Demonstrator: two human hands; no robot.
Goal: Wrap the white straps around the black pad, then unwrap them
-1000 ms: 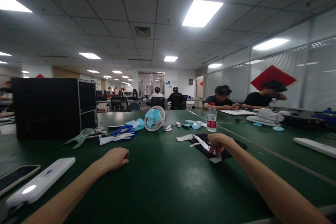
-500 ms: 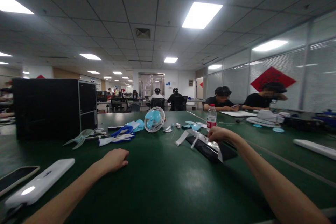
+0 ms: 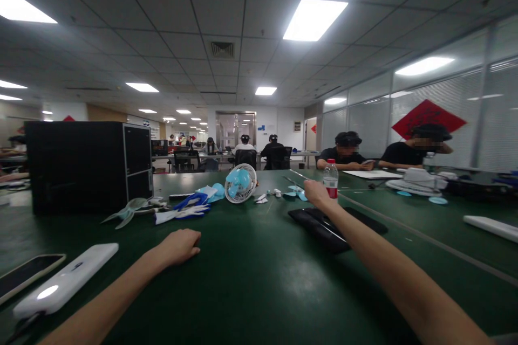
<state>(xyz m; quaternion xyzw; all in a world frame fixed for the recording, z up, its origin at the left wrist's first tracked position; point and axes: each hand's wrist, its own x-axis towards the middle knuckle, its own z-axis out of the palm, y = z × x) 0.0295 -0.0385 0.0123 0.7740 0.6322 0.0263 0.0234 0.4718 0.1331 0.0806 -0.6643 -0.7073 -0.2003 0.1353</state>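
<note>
My right hand [image 3: 316,192] is raised over the green table [image 3: 251,275], pinched shut on a thin clear film strip [image 3: 294,175] that sticks out to the left of my fingers, seen nearly edge-on. Below the hand lie two flat black slabs [image 3: 324,225], side by side on the table. My left hand [image 3: 180,245] rests on the table to the left, fingers curled in, with nothing in it.
A black computer case [image 3: 87,164] stands at the left. A small blue-and-white fan [image 3: 240,183], blue-and-white gloves [image 3: 182,209], a loose fan blade [image 3: 125,211] and a water bottle [image 3: 331,178] lie beyond. White power bank [image 3: 67,279] and phone [image 3: 28,276] near left. People sit at the far right.
My right hand has lifted up and away, peeling the clear film with its white tabs off the black slab. My left hand has stayed put.
</note>
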